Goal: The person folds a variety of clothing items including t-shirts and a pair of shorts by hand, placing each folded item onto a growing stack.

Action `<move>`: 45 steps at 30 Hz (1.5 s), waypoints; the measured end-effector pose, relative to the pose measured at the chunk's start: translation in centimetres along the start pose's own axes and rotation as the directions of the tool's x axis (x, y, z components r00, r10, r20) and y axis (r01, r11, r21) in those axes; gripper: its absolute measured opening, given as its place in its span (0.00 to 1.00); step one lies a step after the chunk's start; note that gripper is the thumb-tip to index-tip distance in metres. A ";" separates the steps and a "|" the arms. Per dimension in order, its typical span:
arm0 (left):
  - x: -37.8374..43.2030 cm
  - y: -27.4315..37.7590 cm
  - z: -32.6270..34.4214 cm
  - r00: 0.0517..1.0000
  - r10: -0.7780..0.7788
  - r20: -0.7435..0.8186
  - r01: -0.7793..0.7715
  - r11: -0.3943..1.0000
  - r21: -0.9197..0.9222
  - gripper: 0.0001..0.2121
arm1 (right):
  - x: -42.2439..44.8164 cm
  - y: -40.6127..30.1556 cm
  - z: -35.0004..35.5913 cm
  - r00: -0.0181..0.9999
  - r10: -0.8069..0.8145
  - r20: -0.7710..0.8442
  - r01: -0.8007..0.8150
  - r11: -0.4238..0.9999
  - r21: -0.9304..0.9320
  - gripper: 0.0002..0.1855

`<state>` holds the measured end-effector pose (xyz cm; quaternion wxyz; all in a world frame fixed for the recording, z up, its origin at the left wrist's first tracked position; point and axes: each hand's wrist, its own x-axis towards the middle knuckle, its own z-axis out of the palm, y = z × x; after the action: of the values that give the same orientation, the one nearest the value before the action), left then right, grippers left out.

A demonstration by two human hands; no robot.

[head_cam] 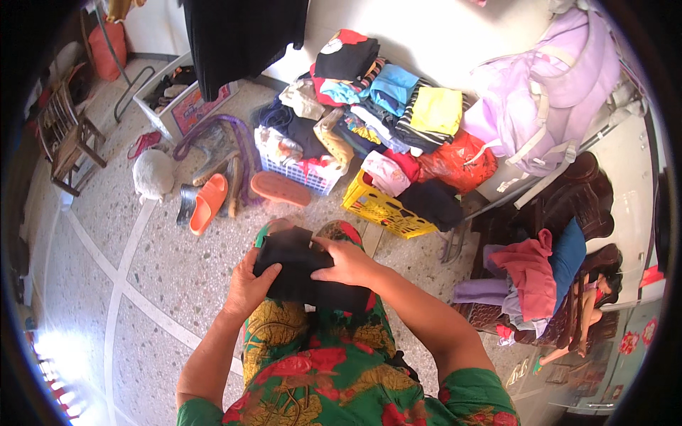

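Observation:
A folded black cloth item (295,266), likely a garment, lies across my lap between both hands. My left hand (250,279) grips its left side, thumb on top and fingers underneath. On the right, my right hand (346,261) holds the other side, its thumb and fingers pinching the folded layers. Part of the dark fabric hangs over my right thigh. Beyond my knees stand a blue-and-white plastic basket (314,178) and a yellow plastic crate (383,215), both heaped with clothes. A folded yellow garment (437,109) tops the pile behind them.
Orange slippers (209,203) and a grey plush toy (153,174) are on the speckled floor. A lilac backpack (549,96) stands at upper right, beside a red plastic bag (458,162). Clothes (525,271) lie on a dark wooden bench; another person (589,314) sits at far right.

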<state>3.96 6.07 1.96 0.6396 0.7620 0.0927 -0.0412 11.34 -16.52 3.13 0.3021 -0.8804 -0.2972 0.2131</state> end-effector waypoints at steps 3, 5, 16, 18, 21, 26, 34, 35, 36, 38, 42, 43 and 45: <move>1.2 3.1 0.2 0.998 0.034 0.051 -0.038 0.996 0.084 0.15 | -1.4 1.0 -0.4 0.989 0.143 0.042 -0.149 0.932 0.331 0.39; 2.7 1.3 0.7 0.989 0.133 0.057 -0.139 0.984 0.110 0.15 | -2.3 0.7 -0.8 0.950 0.202 0.237 -0.308 0.717 0.626 0.38; 17.3 -0.8 5.3 0.967 -0.155 -0.200 0.039 0.872 -0.488 0.07 | 6.4 2.3 -13.3 0.932 0.334 -0.142 -0.120 0.653 0.748 0.31; 20.3 -5.1 7.2 0.984 -0.034 -0.172 -0.053 0.879 -0.473 0.08 | 11.0 1.2 -17.0 0.898 0.301 -0.322 0.057 0.645 0.762 0.30; 21.8 -6.3 10.4 0.994 0.014 -0.110 -0.040 0.969 -0.243 0.11 | 18.3 2.1 -22.1 0.808 0.352 -0.473 0.231 0.550 0.803 0.26; 22.1 -1.4 10.5 0.987 -0.045 0.151 0.071 0.983 -0.169 0.12 | 31.3 10.7 -28.6 0.665 0.422 -0.616 0.312 0.592 0.743 0.20; 24.9 0.1 10.6 0.978 -0.040 0.207 0.072 0.986 -0.150 0.12 | 36.8 19.2 -28.6 0.319 0.041 -0.947 -0.460 0.880 -0.117 0.35; 25.2 0.0 10.4 0.979 -0.038 0.199 0.065 0.990 -0.129 0.12 | 36.9 16.8 -27.8 0.392 -0.114 -0.913 -0.497 0.809 -0.314 0.36; 25.6 0.0 10.4 0.980 -0.030 0.197 0.053 0.992 -0.111 0.12 | 37.0 14.9 -27.1 0.467 -0.258 -0.846 -0.519 0.695 -0.498 0.38; 26.3 -0.1 10.6 0.975 -0.030 0.219 0.058 0.991 -0.123 0.13 | 37.5 14.1 -25.1 0.647 -0.426 -0.633 -0.299 0.621 -0.724 0.32; 27.8 -0.3 11.6 0.970 -0.006 0.242 0.027 0.996 -0.085 0.13 | 39.5 20.0 -25.9 0.736 -0.210 -0.644 -0.387 0.649 -0.654 0.29; 28.2 -0.2 11.7 0.969 -0.010 0.246 0.030 0.996 -0.080 0.13 | 39.6 21.7 -27.0 0.728 -0.081 -0.681 -0.453 0.689 -0.566 0.31; 28.7 0.6 11.5 0.952 -0.003 0.306 0.014 0.999 -0.032 0.12 | 40.7 25.0 -29.7 0.737 0.069 -0.672 -0.409 0.838 -0.362 0.32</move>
<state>32.85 -2.81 -4.73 0.6587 0.7353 -0.0034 -0.1599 67.49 -18.11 0.29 0.1211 -0.9775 -0.1011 -0.1402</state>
